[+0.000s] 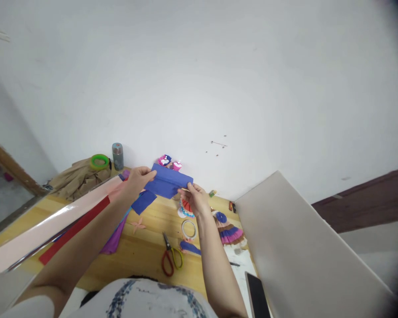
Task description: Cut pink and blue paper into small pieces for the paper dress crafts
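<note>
Between my two hands a piece of blue paper [168, 180] is stretched out above the table, with a crease running along it. My left hand [142, 177] pinches its left end. At its right end my right hand [195, 194] grips the edge between thumb and fingers. Below the left hand lies another blue piece [143, 202], close to a pink star-shaped cutout [138, 225]. Scissors [170, 256] with one red and one yellow handle lie on the table, near a roll of tape [189, 229].
Long sheets of coloured paper [53, 223] lie at the left, beside brown cloth [76, 179], a green ring [100, 161] and a flask [117, 155]. A ruffled paper fan [230, 232] and a phone [257, 293] are at the right, by an upright panel [295, 247]. A wall stands behind.
</note>
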A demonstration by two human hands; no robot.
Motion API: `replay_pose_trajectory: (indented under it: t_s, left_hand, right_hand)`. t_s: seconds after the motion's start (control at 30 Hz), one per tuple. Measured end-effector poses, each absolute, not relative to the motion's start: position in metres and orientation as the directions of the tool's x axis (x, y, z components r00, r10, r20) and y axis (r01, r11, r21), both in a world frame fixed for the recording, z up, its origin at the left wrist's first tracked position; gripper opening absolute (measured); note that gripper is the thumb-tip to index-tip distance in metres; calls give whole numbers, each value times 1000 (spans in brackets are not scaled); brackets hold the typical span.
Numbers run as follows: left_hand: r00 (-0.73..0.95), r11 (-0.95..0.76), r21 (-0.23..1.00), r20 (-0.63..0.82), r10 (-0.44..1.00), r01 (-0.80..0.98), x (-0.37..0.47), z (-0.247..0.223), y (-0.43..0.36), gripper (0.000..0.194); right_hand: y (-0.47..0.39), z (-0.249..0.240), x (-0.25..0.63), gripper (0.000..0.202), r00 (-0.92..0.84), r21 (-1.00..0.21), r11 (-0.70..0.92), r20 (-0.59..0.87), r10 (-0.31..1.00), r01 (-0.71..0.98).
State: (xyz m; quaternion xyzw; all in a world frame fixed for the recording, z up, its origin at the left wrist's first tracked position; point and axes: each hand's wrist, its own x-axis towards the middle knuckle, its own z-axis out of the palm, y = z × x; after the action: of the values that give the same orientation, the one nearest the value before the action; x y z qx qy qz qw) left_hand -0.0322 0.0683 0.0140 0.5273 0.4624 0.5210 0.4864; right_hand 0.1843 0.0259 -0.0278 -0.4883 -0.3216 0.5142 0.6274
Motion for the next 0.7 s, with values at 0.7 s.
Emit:
replay_pose_trajectory:
  t_s: [0.7]
  left_hand:
    - [-11, 80, 860, -99, 995, -504, -24, 21, 13, 27]
  right_hand:
    - [-18, -27, 168, 31, 453, -945, 204, 69, 889, -256]
